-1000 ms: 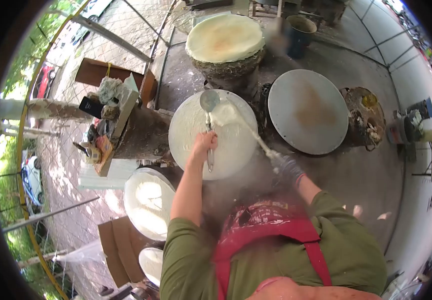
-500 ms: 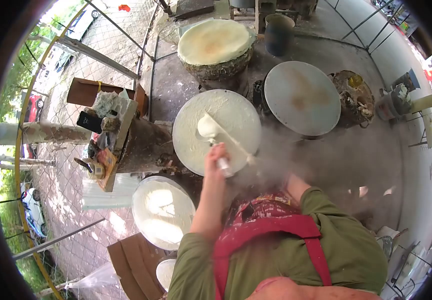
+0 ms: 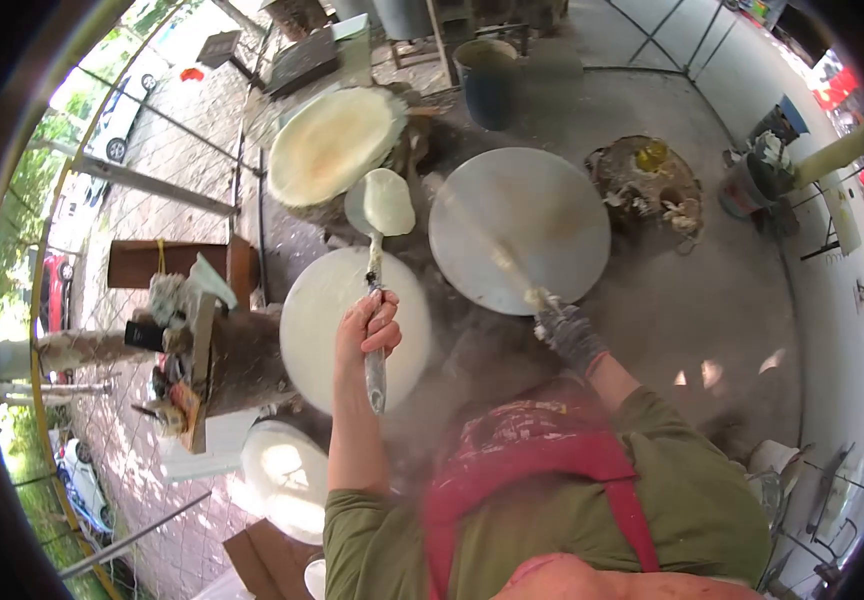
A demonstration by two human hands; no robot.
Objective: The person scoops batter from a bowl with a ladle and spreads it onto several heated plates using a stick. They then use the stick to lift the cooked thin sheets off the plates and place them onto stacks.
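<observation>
My left hand (image 3: 370, 328) is wrapped tight around the ladle (image 3: 380, 215) mid-handle, its batter-filled bowl raised between the battered griddle (image 3: 337, 315) and the bare griddle (image 3: 520, 228). My gloved right hand (image 3: 569, 335) grips a thin spreader stick (image 3: 497, 262). The load looks runny and heavy, so a level hold seems wise. A batter tub (image 3: 287, 480) sits below.

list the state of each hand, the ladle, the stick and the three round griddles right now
left hand: bare, gripping the ladle handle
ladle: bowl full of pale batter, raised
right hand: gloved, holding the stick
stick: lying across the bare griddle
bare griddle: grey, uncoated
near griddle: coated white
far griddle: covered, browning
</observation>
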